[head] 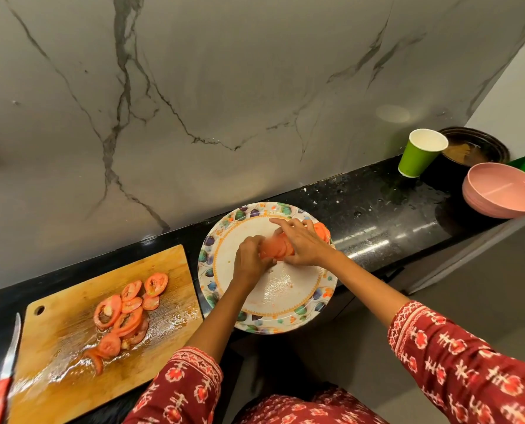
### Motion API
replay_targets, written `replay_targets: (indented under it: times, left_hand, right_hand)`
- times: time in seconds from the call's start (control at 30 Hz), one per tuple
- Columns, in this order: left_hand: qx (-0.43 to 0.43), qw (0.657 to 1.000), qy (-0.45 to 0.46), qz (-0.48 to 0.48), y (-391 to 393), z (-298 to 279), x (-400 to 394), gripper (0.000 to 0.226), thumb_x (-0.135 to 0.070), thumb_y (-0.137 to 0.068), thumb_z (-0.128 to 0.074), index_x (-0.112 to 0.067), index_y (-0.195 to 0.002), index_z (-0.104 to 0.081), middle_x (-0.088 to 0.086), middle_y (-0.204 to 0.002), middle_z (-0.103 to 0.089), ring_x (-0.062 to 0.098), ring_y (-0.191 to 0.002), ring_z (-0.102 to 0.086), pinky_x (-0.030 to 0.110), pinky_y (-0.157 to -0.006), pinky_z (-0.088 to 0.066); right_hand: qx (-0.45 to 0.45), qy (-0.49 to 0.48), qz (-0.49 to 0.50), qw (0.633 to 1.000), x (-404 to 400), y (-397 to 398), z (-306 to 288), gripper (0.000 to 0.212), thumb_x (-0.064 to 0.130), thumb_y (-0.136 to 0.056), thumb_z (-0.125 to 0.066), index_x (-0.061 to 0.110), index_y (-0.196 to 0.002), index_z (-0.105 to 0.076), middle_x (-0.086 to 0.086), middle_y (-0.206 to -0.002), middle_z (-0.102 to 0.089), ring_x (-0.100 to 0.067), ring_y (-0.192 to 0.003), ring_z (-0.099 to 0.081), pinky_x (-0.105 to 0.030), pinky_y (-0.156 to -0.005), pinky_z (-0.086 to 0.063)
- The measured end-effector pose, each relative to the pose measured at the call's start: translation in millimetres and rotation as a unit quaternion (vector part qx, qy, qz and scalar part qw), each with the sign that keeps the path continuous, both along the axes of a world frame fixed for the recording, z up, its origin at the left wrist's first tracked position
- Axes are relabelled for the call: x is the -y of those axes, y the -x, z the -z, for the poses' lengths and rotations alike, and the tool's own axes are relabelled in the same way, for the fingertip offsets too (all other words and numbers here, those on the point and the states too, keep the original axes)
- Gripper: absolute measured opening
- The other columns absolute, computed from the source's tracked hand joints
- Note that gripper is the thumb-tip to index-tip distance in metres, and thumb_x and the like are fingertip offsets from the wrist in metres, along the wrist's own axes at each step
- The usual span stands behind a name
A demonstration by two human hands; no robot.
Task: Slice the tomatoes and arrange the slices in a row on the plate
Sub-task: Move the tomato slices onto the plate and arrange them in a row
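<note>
Stack of tomato slices [276, 248] sitting on the far half of the floral plate [298, 316], blurred. Left hand [250, 261] and right hand [304, 244] both curling around it, pinching from either end. More cut slices [123, 310] lying mid cutting board [71, 356]; knife [6, 368] resting off its left edge.

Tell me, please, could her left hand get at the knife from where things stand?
Probably yes: the knife lies uncovered left of the board, though the left hand is busy with tomato slices.
</note>
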State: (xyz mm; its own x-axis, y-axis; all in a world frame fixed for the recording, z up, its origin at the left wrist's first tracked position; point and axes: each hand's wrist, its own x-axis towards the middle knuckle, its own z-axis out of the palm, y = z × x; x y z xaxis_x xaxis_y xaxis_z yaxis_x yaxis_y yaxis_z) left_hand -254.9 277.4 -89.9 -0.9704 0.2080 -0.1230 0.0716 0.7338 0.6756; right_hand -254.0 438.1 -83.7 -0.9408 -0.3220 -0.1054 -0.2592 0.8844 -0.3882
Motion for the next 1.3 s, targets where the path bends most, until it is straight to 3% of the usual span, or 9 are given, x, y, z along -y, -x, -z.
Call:
replay_targets:
  times: [0.27, 0.5, 0.67, 0.8, 0.97, 1.1, 1.3]
  left_hand:
    - [-0.001, 1.000, -0.005, 0.004, 0.8, 2.2, 0.7, 0.058, -0.020, -0.073, -0.077, -0.009, -0.125, -0.053, 0.010, -0.120, -0.058, 0.021, -0.105, -0.058, 0.024, -0.088, -0.046]
    - [0.007, 1.000, -0.018, 0.000, -0.5, 0.9, -0.1, 0.064, -0.016, -0.073, -0.077, -0.009, -0.129, -0.049, 0.011, -0.128, -0.054, 0.024, -0.112, -0.055, 0.032, -0.094, -0.047]
    - [-0.007, 1.000, -0.026, -0.002, -1.0, 1.0, 16.4, 0.063, -0.013, -0.073, -0.077, -0.008, -0.129, -0.049, 0.013, -0.129, -0.052, 0.025, -0.113, -0.053, 0.033, -0.094, -0.045]
    - [-0.054, 0.998, -0.033, -0.015, -7.3, 0.4, 37.7, 0.048, -0.014, -0.080, -0.070, -0.007, -0.125, -0.053, 0.013, -0.127, -0.054, 0.025, -0.106, -0.057, 0.033, -0.088, -0.048]
    - [-0.091, 0.994, -0.031, -0.042, -25.1, -0.5, 77.8, 0.037, -0.014, -0.086, -0.063, -0.011, -0.122, -0.056, 0.009, -0.119, -0.059, 0.021, -0.099, -0.058, 0.033, -0.084, -0.048]
    - [-0.110, 0.991, -0.025, -0.069, -44.7, 0.1, 123.4, 0.033, -0.013, -0.086, -0.061, -0.009, -0.119, -0.059, 0.009, -0.112, -0.062, 0.025, -0.099, -0.058, 0.037, -0.083, -0.049]
    - [-0.171, 0.974, -0.014, -0.150, -72.4, -7.0, 211.9, 0.031, -0.007, -0.083, -0.061, -0.006, -0.114, -0.061, 0.013, -0.111, -0.063, 0.027, -0.102, -0.057, 0.038, -0.087, -0.046]
  right_hand:
    - [0.000, 0.016, 0.001, 1.000, 2.8, -1.2, -4.0, 0.086, 0.035, -0.081, -0.067, 0.021, -0.147, -0.014, 0.002, -0.134, -0.050, -0.020, -0.131, -0.032, -0.043, -0.108, -0.016]
    - [-0.009, 0.038, 0.007, 0.999, 1.6, -0.7, -6.0, 0.090, 0.033, -0.078, -0.070, 0.021, -0.147, -0.015, 0.002, -0.134, -0.050, -0.020, -0.131, -0.033, -0.044, -0.107, -0.017]
    - [-0.045, 0.165, 0.107, 0.979, -10.8, -1.8, -16.7, 0.082, 0.041, -0.067, -0.051, 0.018, -0.142, -0.027, 0.001, -0.125, -0.055, -0.020, -0.121, -0.042, -0.041, -0.104, -0.022]
    - [-0.079, 0.225, 0.188, 0.953, -8.1, -3.4, -17.6, 0.067, 0.024, -0.068, -0.049, 0.014, -0.133, -0.039, -0.002, -0.117, -0.059, -0.022, -0.114, -0.046, -0.040, -0.100, -0.031]
    - [-0.112, 0.229, 0.152, 0.955, 37.7, -14.1, -13.8, 0.047, 0.000, -0.077, -0.057, 0.007, -0.123, -0.050, -0.012, -0.113, -0.059, -0.025, -0.107, -0.053, -0.041, -0.095, -0.045]
    - [-0.132, 0.208, 0.101, 0.964, 77.6, -25.5, -13.1, 0.039, 0.000, -0.078, -0.058, 0.005, -0.117, -0.054, -0.012, -0.108, -0.063, -0.027, -0.103, -0.054, -0.038, -0.091, -0.043]
    - [-0.089, 0.199, 0.031, 0.976, 148.6, -32.6, -15.3, 0.036, 0.003, -0.081, -0.058, 0.005, -0.117, -0.055, -0.011, -0.107, -0.063, -0.026, -0.098, -0.056, -0.038, -0.089, -0.045]
